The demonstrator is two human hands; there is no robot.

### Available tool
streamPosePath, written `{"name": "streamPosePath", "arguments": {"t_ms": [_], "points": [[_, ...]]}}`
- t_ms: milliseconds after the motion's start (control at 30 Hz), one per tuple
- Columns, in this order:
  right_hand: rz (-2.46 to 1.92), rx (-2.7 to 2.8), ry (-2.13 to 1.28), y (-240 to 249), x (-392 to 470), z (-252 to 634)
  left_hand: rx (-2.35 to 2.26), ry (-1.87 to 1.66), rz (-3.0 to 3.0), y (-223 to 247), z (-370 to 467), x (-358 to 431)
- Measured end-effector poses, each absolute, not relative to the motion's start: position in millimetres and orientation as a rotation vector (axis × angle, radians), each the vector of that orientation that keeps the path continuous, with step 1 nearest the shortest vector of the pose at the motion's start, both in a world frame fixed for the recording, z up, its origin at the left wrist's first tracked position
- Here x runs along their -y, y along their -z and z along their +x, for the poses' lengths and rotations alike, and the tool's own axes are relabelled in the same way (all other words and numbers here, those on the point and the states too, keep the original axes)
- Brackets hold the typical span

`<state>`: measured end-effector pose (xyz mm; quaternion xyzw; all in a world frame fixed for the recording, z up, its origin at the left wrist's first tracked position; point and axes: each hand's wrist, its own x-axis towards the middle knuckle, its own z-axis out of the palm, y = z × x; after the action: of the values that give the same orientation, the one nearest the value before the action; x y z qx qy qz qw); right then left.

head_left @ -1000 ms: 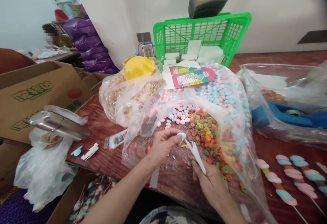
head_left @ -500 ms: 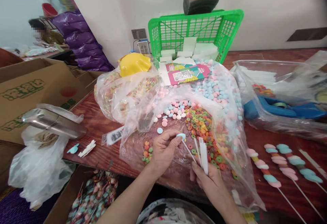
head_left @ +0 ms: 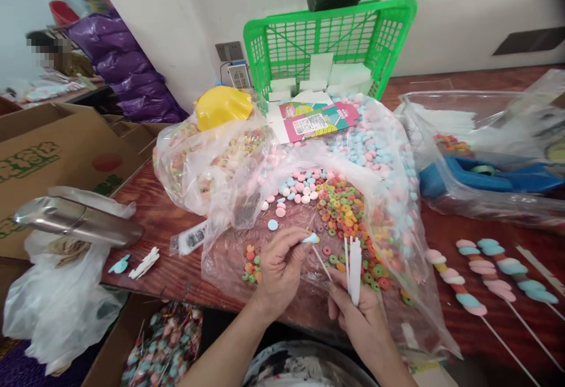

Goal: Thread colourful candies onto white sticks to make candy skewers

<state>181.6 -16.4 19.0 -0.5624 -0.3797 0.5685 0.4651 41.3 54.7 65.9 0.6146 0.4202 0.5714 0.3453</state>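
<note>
Between the thumb and fingers of my left hand is a light blue marshmallow, at the upper end of a thin white stick. Whether the stick has pierced it, I cannot tell. My right hand grips that stick's lower part, together with a bundle of white sticks that stand upright from the fist. Loose gummy rings in several colours lie beyond the hands on clear plastic. Pink, white and blue marshmallows lie beside them. Threaded candy skewers rest on the table at the right.
A green basket stands at the back, with printed cards before it. To the right is a clear bin with a blue tape dispenser. A steel flask lies left; a box of finished skewers sits below. Another person is far left.
The view has shifted a little. Both hands keep their hold, with the blue marshmallow still at the stick's upper end. My left fingers now cover slightly more of it.
</note>
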Motion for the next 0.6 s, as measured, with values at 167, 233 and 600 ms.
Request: {"name": "streamPosePath", "arguments": {"t_ms": [167, 233, 600], "points": [[-1.336, 0.876, -1.455, -15, 23, 178, -1.044, -1.498, 1.667, -61, 40, -56], [-1.34, 0.901, -1.463, -11, 23, 180, -1.021, -1.465, 1.772, -61, 38, -59], [-1.398, 0.895, -1.448, -5, -11, 192, -0.865, -1.247, 1.977, -55, 43, -67]]}}
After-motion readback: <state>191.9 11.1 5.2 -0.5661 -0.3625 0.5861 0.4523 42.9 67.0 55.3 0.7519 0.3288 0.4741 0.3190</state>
